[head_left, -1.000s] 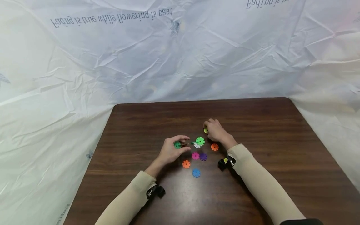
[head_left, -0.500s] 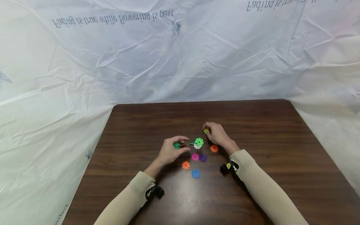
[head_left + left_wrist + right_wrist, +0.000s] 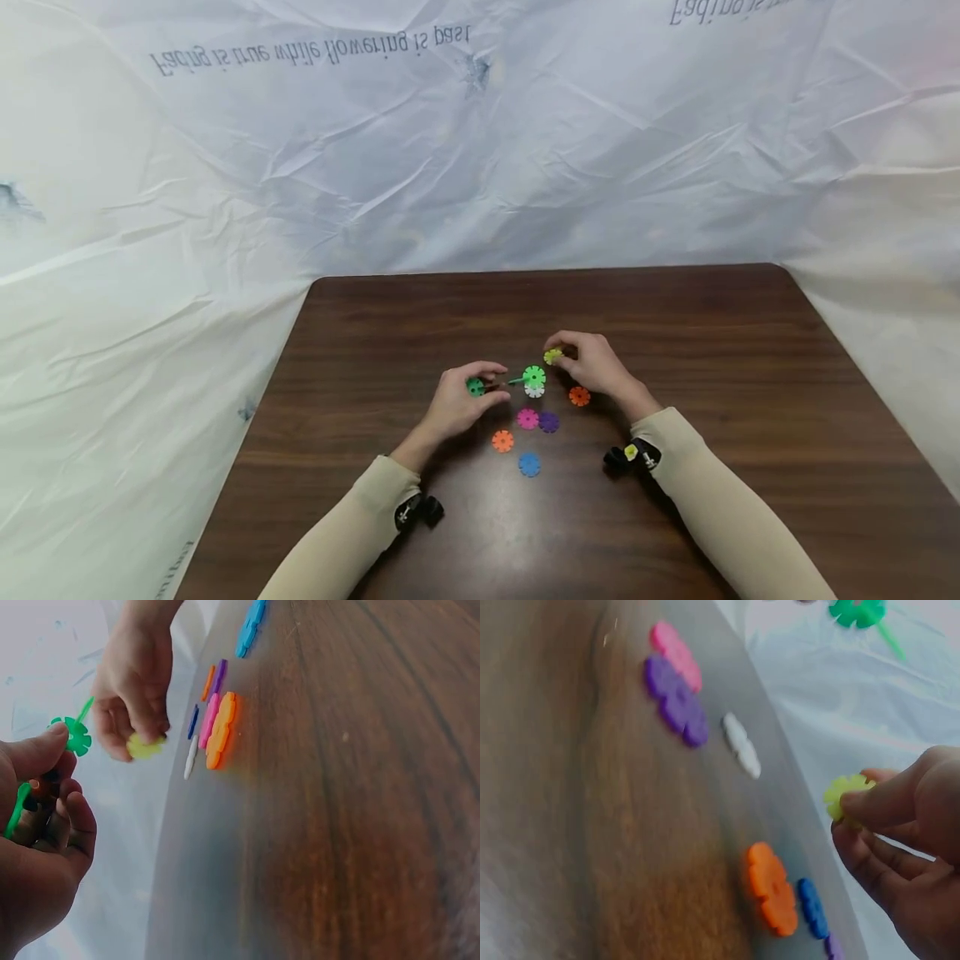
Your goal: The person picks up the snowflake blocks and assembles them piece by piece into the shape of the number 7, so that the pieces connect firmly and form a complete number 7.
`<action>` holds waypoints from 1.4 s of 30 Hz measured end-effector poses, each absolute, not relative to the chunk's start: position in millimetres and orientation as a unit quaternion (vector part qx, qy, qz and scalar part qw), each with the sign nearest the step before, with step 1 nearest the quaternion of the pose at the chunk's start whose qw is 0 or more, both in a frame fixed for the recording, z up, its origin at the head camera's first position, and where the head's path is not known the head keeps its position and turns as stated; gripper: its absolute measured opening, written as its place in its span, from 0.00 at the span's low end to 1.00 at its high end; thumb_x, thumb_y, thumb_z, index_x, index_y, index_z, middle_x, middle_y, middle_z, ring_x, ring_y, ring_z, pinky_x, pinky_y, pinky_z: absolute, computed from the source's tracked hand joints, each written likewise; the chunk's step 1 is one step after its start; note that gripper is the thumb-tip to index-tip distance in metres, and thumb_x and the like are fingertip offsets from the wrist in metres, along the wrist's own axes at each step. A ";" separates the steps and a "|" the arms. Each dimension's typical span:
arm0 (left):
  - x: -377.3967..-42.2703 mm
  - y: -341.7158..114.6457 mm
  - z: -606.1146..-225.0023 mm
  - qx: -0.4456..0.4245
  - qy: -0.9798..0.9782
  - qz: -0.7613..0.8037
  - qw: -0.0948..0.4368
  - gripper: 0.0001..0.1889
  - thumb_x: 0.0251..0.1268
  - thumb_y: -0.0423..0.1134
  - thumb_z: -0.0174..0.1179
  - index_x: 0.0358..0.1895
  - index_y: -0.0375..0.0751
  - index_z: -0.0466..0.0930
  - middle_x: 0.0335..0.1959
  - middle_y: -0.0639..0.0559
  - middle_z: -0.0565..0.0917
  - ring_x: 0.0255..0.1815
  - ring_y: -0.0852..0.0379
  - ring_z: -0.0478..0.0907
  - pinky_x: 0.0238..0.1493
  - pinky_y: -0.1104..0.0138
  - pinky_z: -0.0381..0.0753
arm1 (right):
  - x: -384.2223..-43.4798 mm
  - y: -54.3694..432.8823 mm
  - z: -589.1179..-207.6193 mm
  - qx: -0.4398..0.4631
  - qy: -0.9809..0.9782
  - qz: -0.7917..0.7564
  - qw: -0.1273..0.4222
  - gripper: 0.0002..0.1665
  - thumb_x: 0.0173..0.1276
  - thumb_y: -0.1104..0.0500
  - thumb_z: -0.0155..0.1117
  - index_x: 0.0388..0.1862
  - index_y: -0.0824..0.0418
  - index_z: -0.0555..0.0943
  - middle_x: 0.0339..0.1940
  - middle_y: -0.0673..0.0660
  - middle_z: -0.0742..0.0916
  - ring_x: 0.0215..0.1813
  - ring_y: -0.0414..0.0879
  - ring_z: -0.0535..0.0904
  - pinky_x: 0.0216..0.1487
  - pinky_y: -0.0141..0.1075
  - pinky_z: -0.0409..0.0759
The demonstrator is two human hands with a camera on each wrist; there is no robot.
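Observation:
My left hand (image 3: 457,402) holds a joined group of slotted plastic snowflake discs, partly hidden by the fingers. A bright green disc (image 3: 534,377) sticks out at its right end, and a darker green disc (image 3: 476,387) shows inside the curve of the hand. Between thumb and fingers of my right hand (image 3: 594,363) is a yellow snowflake disc (image 3: 844,799), raised over the table. It is beyond and slightly right of the bright green disc in the head view. Thumb and fingertips of the left hand meet at the green piece (image 3: 78,739) in the left wrist view.
Loose discs lie on the brown table (image 3: 375,325): white (image 3: 534,392), pink (image 3: 528,419), purple (image 3: 549,422), blue (image 3: 529,464), and two orange ones, one at left (image 3: 502,441) and another at right (image 3: 579,396). Pale sheeting (image 3: 480,167) hangs behind the table.
My right hand has drawn back a little toward me, bringing the yellow disc off its spot and more into view. The left hand keeps nearly the same place and grip.

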State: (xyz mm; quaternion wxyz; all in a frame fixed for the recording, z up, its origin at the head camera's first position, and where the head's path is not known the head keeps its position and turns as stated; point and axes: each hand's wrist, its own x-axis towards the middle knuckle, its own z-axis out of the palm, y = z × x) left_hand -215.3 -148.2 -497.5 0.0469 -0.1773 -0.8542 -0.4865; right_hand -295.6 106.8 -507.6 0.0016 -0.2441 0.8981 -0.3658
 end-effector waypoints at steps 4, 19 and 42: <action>-216.5 -147.5 -497.9 -0.173 -0.850 -0.494 0.053 0.18 0.53 0.37 0.74 0.49 0.43 0.85 0.38 0.53 0.86 0.43 0.57 0.84 0.45 0.66 0.82 | -287.8 110.9 -500.7 -0.248 0.886 -0.392 -0.006 0.09 0.67 0.60 0.67 0.45 0.52 0.84 0.39 0.50 0.87 0.36 0.44 0.81 0.37 0.40 0.80; -219.4 -146.3 -496.3 -0.169 -0.832 -0.525 0.053 0.18 0.52 0.39 0.74 0.48 0.44 0.86 0.39 0.49 0.86 0.43 0.54 0.84 0.45 0.63 0.83 | -256.4 113.5 -484.8 -0.260 0.843 -0.468 -0.050 0.09 0.65 0.61 0.69 0.42 0.51 0.83 0.36 0.49 0.87 0.35 0.41 0.83 0.34 0.35 0.81; -200.2 -136.1 -462.7 -0.167 -0.834 -0.525 0.036 0.18 0.54 0.32 0.72 0.49 0.32 0.84 0.39 0.40 0.85 0.44 0.47 0.84 0.44 0.67 0.82 | -247.6 114.3 -488.4 -0.251 0.829 -0.495 -0.074 0.09 0.63 0.65 0.70 0.38 0.54 0.80 0.34 0.50 0.87 0.35 0.40 0.83 0.33 0.37 0.83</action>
